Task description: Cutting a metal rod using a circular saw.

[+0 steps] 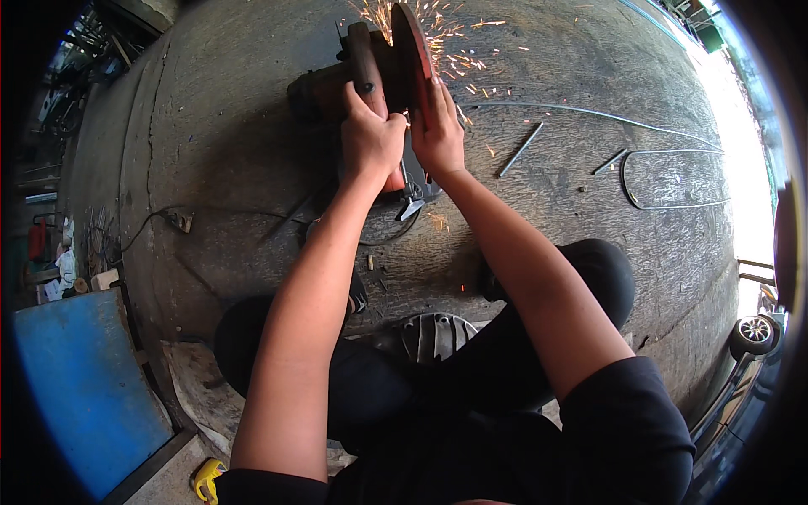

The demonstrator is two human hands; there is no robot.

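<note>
Squatting on the concrete floor (pixel 589 67), the person is working a chop saw (pixel 370 93) sitting at 12 o'clock, straight ahead of both knees. Left hand (pixel 369 139) is wrapping the saw's reddish handle (pixel 364 59), grip pressed together round it, thumb side up. Right hand (pixel 438 130) is lying flat against the red blade guard (pixel 414 50), fingers spread along its face, not pinching anything I can make out. Sparks (pixel 438 25) are flying off toward 12–1 o'clock, so the blade is biting into sth under the guard; workpiece itself is hidden behind hands & guard, can't tell its shape.

Key relation: saw's long axis is running roughly 6-to-12, handle end nearer the body, blade end away. Left hand is on the lever, right hand just beside it at 3 o'clock, touching the guard; both about equally close.

Loose metal rods (pixel 522 150) are lying at 2 o'clock, well apart from the saw, w/ a bent wire loop (pixel 673 178) further out at 3. A power cord (pixel 151 220) is trailing off at 9 o'clock. Blue panel (pixel 84 379) is lying at 8 o'clock.
</note>
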